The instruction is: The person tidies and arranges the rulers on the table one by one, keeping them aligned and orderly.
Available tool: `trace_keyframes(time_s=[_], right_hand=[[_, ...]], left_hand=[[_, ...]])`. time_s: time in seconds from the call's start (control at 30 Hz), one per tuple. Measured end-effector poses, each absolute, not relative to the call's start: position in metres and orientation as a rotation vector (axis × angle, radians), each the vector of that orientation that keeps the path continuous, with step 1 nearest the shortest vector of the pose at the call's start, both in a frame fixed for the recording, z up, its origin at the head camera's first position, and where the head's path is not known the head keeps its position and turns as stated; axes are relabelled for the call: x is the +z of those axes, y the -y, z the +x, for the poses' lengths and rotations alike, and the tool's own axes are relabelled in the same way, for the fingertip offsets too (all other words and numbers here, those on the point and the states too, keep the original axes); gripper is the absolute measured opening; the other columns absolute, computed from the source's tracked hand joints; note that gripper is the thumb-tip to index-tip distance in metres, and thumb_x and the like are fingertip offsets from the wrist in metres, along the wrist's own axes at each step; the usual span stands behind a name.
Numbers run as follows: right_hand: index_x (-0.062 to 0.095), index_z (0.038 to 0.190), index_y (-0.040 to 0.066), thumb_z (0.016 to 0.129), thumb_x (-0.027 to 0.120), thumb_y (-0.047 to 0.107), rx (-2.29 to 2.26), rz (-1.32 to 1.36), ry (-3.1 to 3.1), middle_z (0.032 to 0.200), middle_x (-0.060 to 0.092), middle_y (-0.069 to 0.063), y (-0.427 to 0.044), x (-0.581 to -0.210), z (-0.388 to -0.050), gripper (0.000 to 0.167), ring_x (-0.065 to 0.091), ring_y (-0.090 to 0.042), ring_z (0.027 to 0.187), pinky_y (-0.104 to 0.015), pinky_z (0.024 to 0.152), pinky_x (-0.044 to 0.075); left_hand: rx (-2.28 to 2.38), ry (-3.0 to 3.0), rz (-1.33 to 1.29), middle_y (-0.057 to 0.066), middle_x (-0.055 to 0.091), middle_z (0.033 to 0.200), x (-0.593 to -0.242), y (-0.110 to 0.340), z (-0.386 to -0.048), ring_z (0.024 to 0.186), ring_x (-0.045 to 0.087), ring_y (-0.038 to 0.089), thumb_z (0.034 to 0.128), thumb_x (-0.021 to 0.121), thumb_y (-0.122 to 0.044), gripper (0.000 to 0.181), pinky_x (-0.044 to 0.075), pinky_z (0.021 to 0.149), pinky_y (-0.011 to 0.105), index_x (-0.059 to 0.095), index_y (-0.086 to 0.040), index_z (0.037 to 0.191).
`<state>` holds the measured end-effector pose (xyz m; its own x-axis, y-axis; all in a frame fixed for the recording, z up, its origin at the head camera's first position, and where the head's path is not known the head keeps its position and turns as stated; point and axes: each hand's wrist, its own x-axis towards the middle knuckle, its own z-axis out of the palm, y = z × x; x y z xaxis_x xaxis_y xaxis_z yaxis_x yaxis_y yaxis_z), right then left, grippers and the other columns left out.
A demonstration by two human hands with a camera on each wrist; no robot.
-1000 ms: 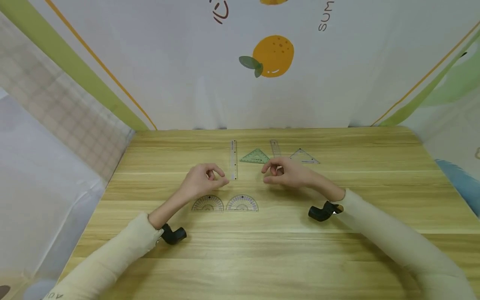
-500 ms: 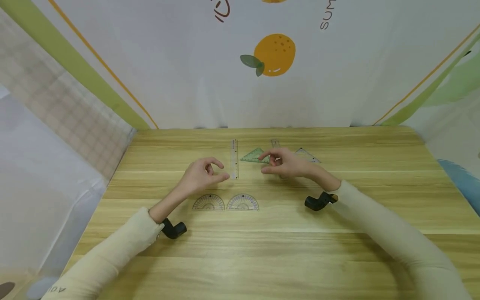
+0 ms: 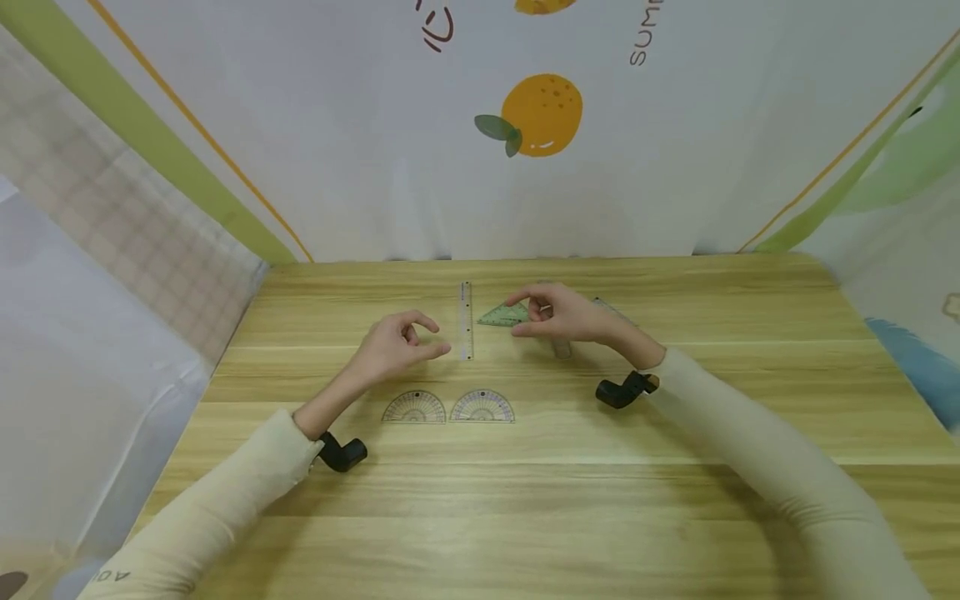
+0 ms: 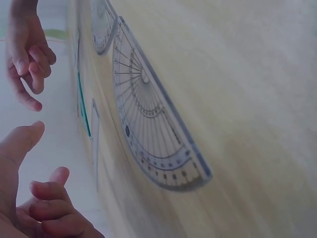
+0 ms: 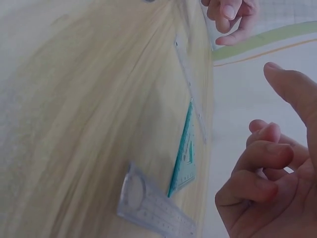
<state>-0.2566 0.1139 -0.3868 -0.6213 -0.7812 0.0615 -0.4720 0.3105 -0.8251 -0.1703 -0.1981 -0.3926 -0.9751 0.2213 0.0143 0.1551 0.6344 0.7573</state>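
Note:
My left hand (image 3: pixel 392 346) hovers over the table, just left of a clear straight ruler (image 3: pixel 467 321), with thumb and index finger apart and nothing between them. Farther right, my right hand (image 3: pixel 566 315) is held above a green set square (image 3: pixel 498 316) and a second clear ruler (image 3: pixel 561 348), partly covering both. Its fingers are loosely bent and hold nothing. A clear set square (image 3: pixel 615 310) is mostly hidden behind that hand. Two clear protractors, one at left (image 3: pixel 414 408) and one at right (image 3: pixel 482 407), lie side by side nearer me; the left wrist view shows one protractor (image 4: pixel 148 114) close up.
The wooden table (image 3: pixel 525 517) ends at a white curtain (image 3: pixel 360 167) printed with an orange. A black wrist mount sits below each cuff, one on the left (image 3: pixel 343 452) and one on the right (image 3: pixel 622 390).
My right hand has moved away from me and slightly left, uncovering the second ruler's near end and covering more of the clear set square. The left hand has shifted slightly left and away.

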Motion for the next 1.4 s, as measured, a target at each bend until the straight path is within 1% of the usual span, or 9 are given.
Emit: trace_keyframes(time_s=[0.23, 0.43, 0.6, 0.73, 0.93, 1.13, 1.4], right_hand=[[0.057, 0.137, -0.006, 0.096, 0.074, 0.019, -1.217, -1.110, -2.223, 0.078, 0.054, -0.007, -0.109, -0.386, -0.260, 0.051, 0.046, -0.019, 0.067, -0.031, 0.065, 0.042], [0.055, 0.139, -0.005, 0.096, 0.074, 0.019, -1.209, -1.096, -2.209, 0.077, 0.052, -0.006, -0.105, -0.388, -0.265, 0.053, 0.045, -0.019, 0.067, -0.031, 0.067, 0.042], [0.055, 0.140, -0.005, 0.095, 0.075, 0.019, -1.211, -1.092, -2.214, 0.076, 0.052, -0.007, -0.100, -0.389, -0.269, 0.055, 0.045, -0.019, 0.067, -0.032, 0.067, 0.042], [0.054, 0.141, -0.004, 0.096, 0.075, 0.018, -1.216, -1.086, -2.214, 0.076, 0.052, -0.007, -0.097, -0.392, -0.273, 0.055, 0.046, -0.019, 0.068, -0.032, 0.069, 0.043], [0.053, 0.141, -0.006, 0.096, 0.074, 0.016, -1.240, -1.084, -2.214, 0.076, 0.053, -0.007, -0.094, -0.397, -0.281, 0.054, 0.045, -0.019, 0.067, -0.032, 0.067, 0.042], [0.053, 0.141, -0.005, 0.095, 0.076, 0.019, -1.218, -1.073, -2.235, 0.075, 0.054, -0.006, -0.089, -0.399, -0.286, 0.057, 0.046, -0.018, 0.068, -0.032, 0.070, 0.043], [0.054, 0.141, -0.005, 0.094, 0.077, 0.022, -1.208, -1.057, -2.271, 0.076, 0.055, -0.006, -0.081, -0.400, -0.291, 0.059, 0.046, -0.018, 0.068, -0.033, 0.068, 0.041]], left_hand=[[1.284, -2.739, 0.338, 0.003, 0.051, 0.067, -0.393, 0.200, -0.172, 0.054, 0.039, 0.014, 0.0875, 0.083, -0.029, 0.042, 0.033, 0.052, 0.028, 0.070, -0.001, 0.117], [1.264, -2.759, 0.339, 0.003, 0.052, 0.067, -0.396, 0.200, -0.173, 0.055, 0.042, 0.015, 0.0870, 0.084, -0.028, 0.043, 0.035, 0.054, 0.030, 0.070, -0.001, 0.117], [1.274, -2.773, 0.323, 0.003, 0.053, 0.069, -0.397, 0.202, -0.174, 0.056, 0.043, 0.016, 0.0875, 0.083, -0.027, 0.044, 0.037, 0.056, 0.031, 0.069, 0.000, 0.120], [1.295, -2.775, 0.331, 0.003, 0.052, 0.069, -0.398, 0.202, -0.176, 0.055, 0.042, 0.015, 0.0876, 0.083, -0.027, 0.045, 0.036, 0.054, 0.030, 0.068, 0.000, 0.121], [1.299, -2.762, 0.356, 0.002, 0.051, 0.067, -0.402, 0.200, -0.178, 0.053, 0.040, 0.013, 0.0869, 0.084, -0.027, 0.047, 0.035, 0.052, 0.028, 0.068, 0.001, 0.122], [1.319, -2.789, 0.379, 0.002, 0.050, 0.065, -0.404, 0.197, -0.181, 0.052, 0.038, 0.013, 0.0861, 0.085, -0.027, 0.047, 0.033, 0.051, 0.027, 0.068, -0.001, 0.121], [1.332, -2.834, 0.411, 0.002, 0.049, 0.066, -0.408, 0.193, -0.186, 0.055, 0.040, 0.015, 0.0856, 0.086, -0.025, 0.046, 0.035, 0.054, 0.030, 0.068, -0.001, 0.121]])
